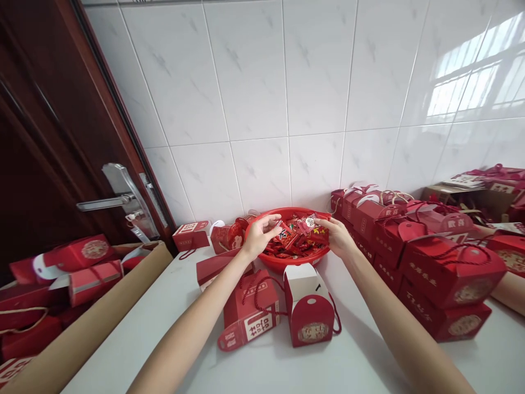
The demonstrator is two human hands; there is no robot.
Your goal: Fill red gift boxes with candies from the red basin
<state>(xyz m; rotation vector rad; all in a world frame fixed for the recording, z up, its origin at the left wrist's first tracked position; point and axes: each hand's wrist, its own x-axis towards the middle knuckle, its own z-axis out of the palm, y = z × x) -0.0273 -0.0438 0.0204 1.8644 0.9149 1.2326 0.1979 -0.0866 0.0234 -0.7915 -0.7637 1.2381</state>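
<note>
Over a round red plastic basket [283, 266] filled with red wrapped candies [287, 253], both my hands are at work. My left hand [261, 236] pinches a red candy packet [284, 234] between thumb and fingers at the basket's left side. At the right side, my right hand [338, 236] is closed on a red and white wrapped candy [310, 222]. In front of the basket stands a red gift box [311, 317] with its top open and a rope handle. Left of it lies a red box [254, 312] on its side, partly behind my left forearm.
Stacked red gift boxes [443, 273] fill the right side of the white table [262, 372]. A cardboard carton [123, 306] with more red boxes stands at the left, near a dark door's handle [106, 202]. Another person's forearm [508, 290] shows at the right edge. A tiled wall [262, 98] rises behind.
</note>
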